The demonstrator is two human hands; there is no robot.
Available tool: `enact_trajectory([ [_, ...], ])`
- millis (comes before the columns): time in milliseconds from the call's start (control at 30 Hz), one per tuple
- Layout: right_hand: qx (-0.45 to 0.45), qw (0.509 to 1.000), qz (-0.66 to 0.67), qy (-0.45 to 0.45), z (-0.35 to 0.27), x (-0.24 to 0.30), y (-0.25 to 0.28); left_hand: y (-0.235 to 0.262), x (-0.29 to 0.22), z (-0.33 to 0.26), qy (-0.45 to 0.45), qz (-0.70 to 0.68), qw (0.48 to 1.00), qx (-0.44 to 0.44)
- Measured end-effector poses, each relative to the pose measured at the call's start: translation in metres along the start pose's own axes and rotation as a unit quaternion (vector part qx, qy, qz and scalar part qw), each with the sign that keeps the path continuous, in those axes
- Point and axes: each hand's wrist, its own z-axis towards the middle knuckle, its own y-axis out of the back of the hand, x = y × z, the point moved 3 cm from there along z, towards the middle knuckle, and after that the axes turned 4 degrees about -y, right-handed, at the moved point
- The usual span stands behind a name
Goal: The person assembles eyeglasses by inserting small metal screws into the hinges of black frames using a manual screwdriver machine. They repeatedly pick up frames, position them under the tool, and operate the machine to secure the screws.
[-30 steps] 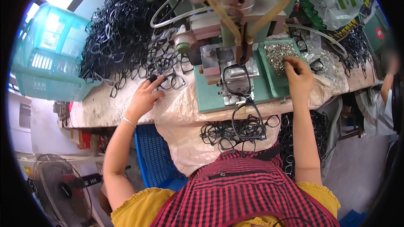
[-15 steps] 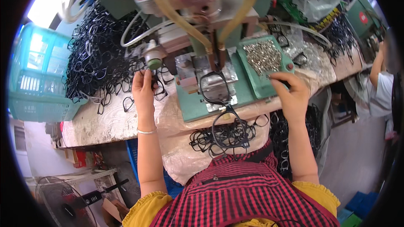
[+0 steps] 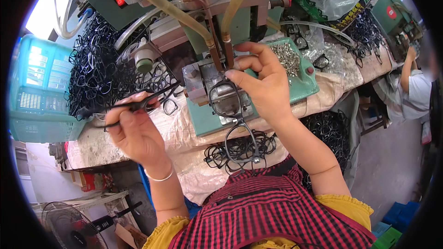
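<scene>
A black eyeglass frame point(image 3: 237, 121) stands on end in the fixture point(image 3: 196, 80) of a green bench machine, its upper end just below two copper-coloured prongs point(image 3: 221, 57). My right hand point(image 3: 265, 80) is at those prongs, thumb and fingers pinched by their tips. Whatever lies between the fingertips is too small to make out. My left hand point(image 3: 138, 133) is closed around a long, slim black tool point(image 3: 131, 106). The tool's pointed end reaches right, toward the fixture, and its other end splits into two arms. Its exact kind is unclear.
A green tray of small metal parts point(image 3: 287, 60) sits right of the fixture. Black frames are heaped at the left point(image 3: 99, 64) and on my lap cloth point(image 3: 214, 154). A turquoise basket point(image 3: 41, 106) stands far left, a fan point(image 3: 69, 226) below. Another person point(image 3: 413, 92) works far right.
My right hand has moved left from the tray to the prongs. My left hand has come nearer to me and left, now with the black tool in it. The view has shifted slightly.
</scene>
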Motion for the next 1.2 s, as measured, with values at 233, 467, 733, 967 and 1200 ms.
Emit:
enact_trajectory([
  [233, 0.053, 0.997, -0.055, 0.017, -0.021, 0.032, -0.005, -0.040, -0.009, 0.020, -0.098, 0.132, 0.982, 0.092],
  [467, -0.215, 0.945, -0.224, 0.101, 0.011, -0.025, 0.133, -0.077, 0.012, -0.030, -0.141, 0.271, 0.875, 0.376],
  [733, -0.044, 0.829, -0.552, 0.078, -0.022, -0.030, 0.126, -0.070, 0.011, -0.029, -0.107, 0.262, 0.884, 0.373],
  [967, 0.000, 0.763, -0.626, 0.159, -0.006, -0.039, 0.109, -0.051, -0.019, -0.083, -0.058, 0.356, 0.891, 0.276],
  [1200, -0.106, 0.834, -0.533, 0.094, -0.008, -0.040, 0.122, 0.051, -0.058, 0.006, -0.073, 0.526, 0.843, -0.083],
])
